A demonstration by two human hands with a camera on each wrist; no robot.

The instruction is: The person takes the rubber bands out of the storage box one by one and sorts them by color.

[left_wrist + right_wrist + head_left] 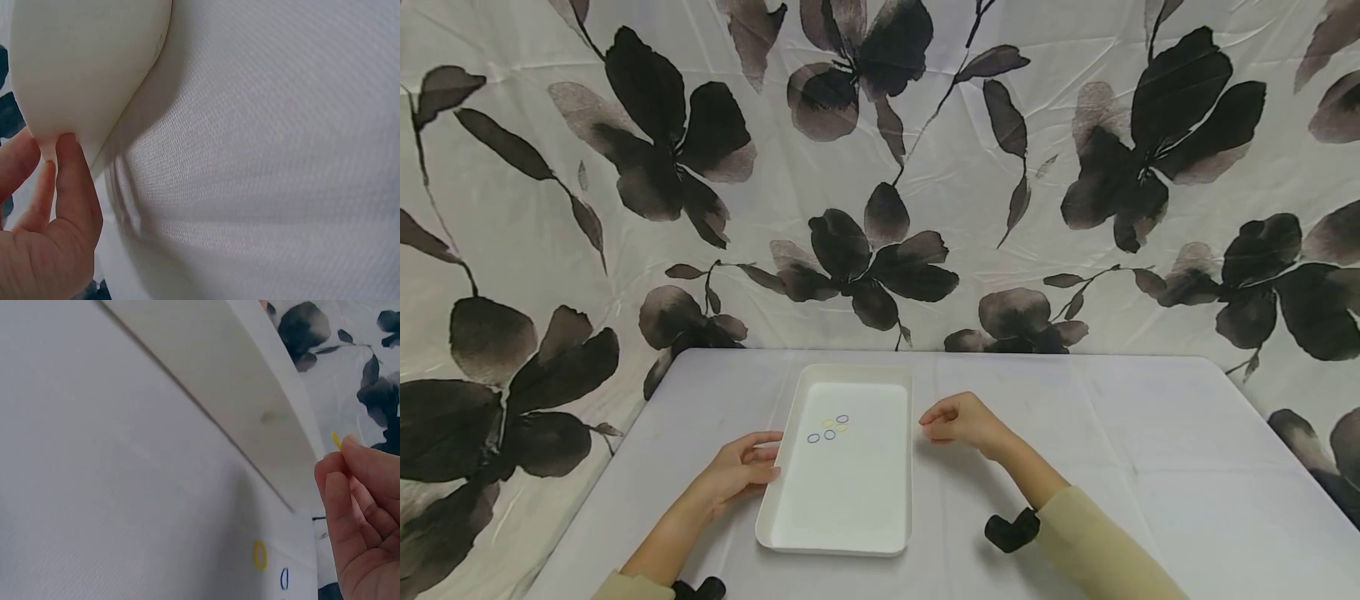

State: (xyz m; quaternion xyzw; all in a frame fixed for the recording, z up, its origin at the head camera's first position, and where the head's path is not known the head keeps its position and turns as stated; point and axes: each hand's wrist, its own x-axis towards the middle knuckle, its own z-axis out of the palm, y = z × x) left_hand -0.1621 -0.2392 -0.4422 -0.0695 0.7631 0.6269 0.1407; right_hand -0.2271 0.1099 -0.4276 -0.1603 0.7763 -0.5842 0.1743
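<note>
A white rectangular tray (850,500) lies on the table with several small blue and yellow rings (830,434) on its floor. At the tray's left side is my left hand (737,471), its fairly straight fingertips and thumb touching the outer wall. My right hand (966,423) hovers just right of the tray. In the right wrist view, its thumb and index finger pinch a yellow ring (336,440), partly hidden by the fingertips. Below that hand, another yellow ring (260,555) and a blue ring (284,579) lie on the white cloth.
A white cloth covers the table (1075,425). Behind it hangs a white curtain (985,183) with dark flower prints. Black wrist-worn devices (1012,530) show below both forearms.
</note>
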